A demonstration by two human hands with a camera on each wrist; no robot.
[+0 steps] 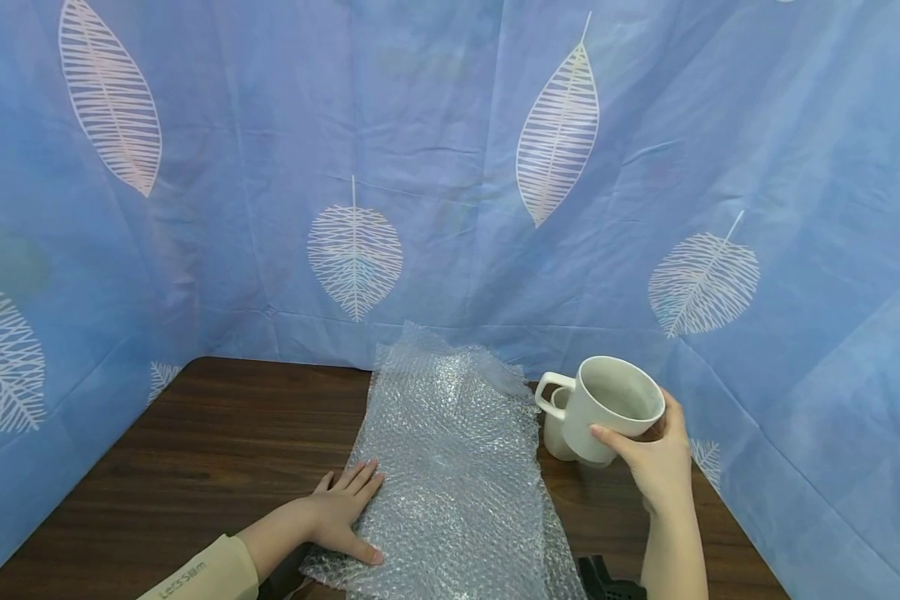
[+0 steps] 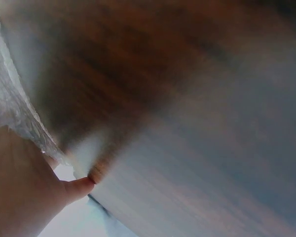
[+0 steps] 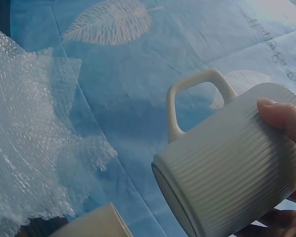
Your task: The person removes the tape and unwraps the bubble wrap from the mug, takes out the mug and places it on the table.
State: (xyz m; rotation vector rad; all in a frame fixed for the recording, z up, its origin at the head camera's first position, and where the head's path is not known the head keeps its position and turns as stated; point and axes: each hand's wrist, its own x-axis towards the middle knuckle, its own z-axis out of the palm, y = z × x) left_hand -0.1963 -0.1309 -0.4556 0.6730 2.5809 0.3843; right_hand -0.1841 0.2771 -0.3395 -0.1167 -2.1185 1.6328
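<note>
Right hand (image 1: pixel 656 462) has the white mug (image 1: pixel 607 408) off the table, fingers and thumb wrapped round its ribbed wall just under the rim. In the head view the mug's open mouth faces up and leans toward the camera, so its long axis runs from the base, down and left, up to the rim, tilted off vertical. The handle (image 1: pixel 549 393) sticks out to the person's left, toward the bubble wrap. The right wrist view shows the same mug (image 3: pixel 227 173) lying slantwise across the frame, base toward the lower left, a fingertip (image 3: pixel 281 116) pressed on the ribs, the handle loop (image 3: pixel 195 101) up top against the blue cloth.

Under the raised mug stands a second mug (image 1: pixel 558 433) on the table, partly hidden behind the first; its rim just peeks into the bottom of the wrist view.

Over to the left hand (image 1: pixel 345 512): flat, fingers straight and spread, palm down on the near left edge of the bubble wrap sheet (image 1: pixel 453 475). The sheet lies with its long side running away from the person, far end rumpled up against the backdrop.

All of it sits on a dark wooden table (image 1: pixel 217 442), ringed by a blue curtain with pale leaf prints (image 1: pixel 450 167). Left wrist view is blurred; only a thumb and a strip of wrap can be made out.
</note>
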